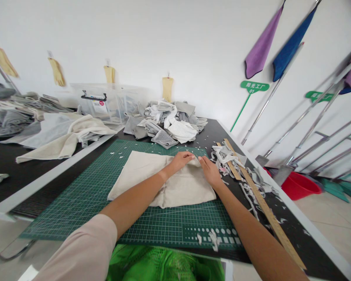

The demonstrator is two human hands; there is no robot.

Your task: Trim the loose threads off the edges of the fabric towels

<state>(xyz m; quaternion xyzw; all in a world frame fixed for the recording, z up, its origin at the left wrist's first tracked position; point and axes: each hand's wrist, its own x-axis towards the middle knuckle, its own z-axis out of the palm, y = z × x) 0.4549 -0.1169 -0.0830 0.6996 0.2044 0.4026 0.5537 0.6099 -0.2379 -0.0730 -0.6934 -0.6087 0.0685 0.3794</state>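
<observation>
A cream cloth [146, 171] lies spread on the green cutting mat [84, 195], with a crease down its middle. My left hand [183, 159] is at the cloth's far edge, right of its middle, fingers pinched on it. Just beside it, my right hand [210, 171] pinches the same edge near the far right corner. Between the two hands the cloth's edge is slightly raised. Exactly what the fingertips hold is too small to make out beyond the cloth itself.
Behind the mat rises a heap of grey and white cloths [166, 121]. Wooden rulers [260, 203] and fabric scraps [231, 156] lie at the right. More cloths [67, 132] and a clear plastic box [98, 103] stand at the left. A red bucket [300, 185] is on the floor.
</observation>
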